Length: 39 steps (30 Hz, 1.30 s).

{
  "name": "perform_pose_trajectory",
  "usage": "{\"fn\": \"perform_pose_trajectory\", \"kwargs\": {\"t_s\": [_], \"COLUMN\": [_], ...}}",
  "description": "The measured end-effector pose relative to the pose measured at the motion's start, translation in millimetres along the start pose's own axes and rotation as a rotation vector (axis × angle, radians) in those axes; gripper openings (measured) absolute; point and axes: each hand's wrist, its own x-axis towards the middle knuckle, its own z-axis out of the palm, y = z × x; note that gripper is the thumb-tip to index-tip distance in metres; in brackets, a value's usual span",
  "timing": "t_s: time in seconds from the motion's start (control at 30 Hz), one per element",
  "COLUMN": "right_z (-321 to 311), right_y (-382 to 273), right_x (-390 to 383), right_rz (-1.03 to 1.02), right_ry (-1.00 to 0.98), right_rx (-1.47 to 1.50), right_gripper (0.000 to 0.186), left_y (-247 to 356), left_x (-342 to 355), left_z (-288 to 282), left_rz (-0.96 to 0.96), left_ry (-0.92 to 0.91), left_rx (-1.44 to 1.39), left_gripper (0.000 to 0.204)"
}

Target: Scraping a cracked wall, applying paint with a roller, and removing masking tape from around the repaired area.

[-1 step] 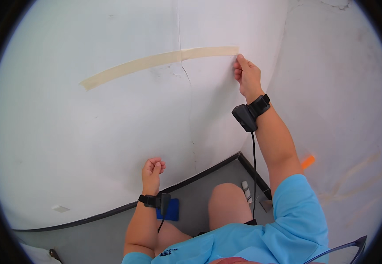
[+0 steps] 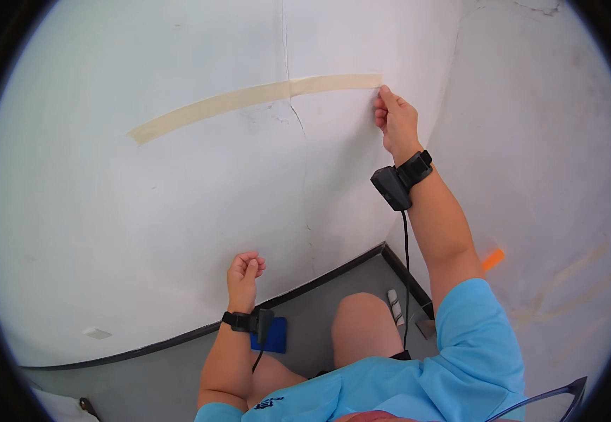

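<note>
A long strip of beige masking tape (image 2: pixel 221 103) runs across the white wall, crossing a thin vertical crack (image 2: pixel 299 119). At its right end, my right hand (image 2: pixel 399 121) is closed in a pinch, with the fingertips at the lower corner of the tape. The other fingers are curled in. Lower down, my left hand (image 2: pixel 244 276) is held in front of the wall, away from the tape. Its fingers are loosely curled with the thumb against them, and nothing shows in them.
Black wrist devices (image 2: pixel 392 186) with cables sit on both wrists. A blue flat object (image 2: pixel 275 336) and a white object (image 2: pixel 394 307) lie on the grey floor (image 2: pixel 305 302). An orange piece (image 2: pixel 492 259) is on the right-hand wall. A dark baseboard (image 2: pixel 340 271) edges the wall.
</note>
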Motion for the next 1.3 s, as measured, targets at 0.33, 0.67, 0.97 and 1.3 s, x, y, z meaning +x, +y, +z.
{"fn": "perform_pose_trajectory", "kwargs": {"t_s": [0.33, 0.67, 0.97, 1.3], "right_z": [1, 8, -12, -39], "right_y": [6, 9, -16, -9], "right_x": [8, 4, -86, -151], "right_rz": [-0.063, -0.329, -0.387, -0.970], "right_ry": [0.025, -0.003, -0.147, -0.419], "right_rx": [0.125, 0.422, 0.449, -0.314], "right_gripper": [0.014, 0.007, 0.020, 0.029], "left_y": [41, 176, 178, 174], "left_x": [-14, -14, -2, -2], "left_z": [6, 16, 20, 19], "left_rz": [0.232, 0.918, 0.844, 0.720], "left_ry": [0.081, 0.391, 0.248, 0.245], "left_rx": [-0.020, 0.670, 0.509, 0.135], "left_gripper": [0.016, 0.041, 0.057, 0.057]}}
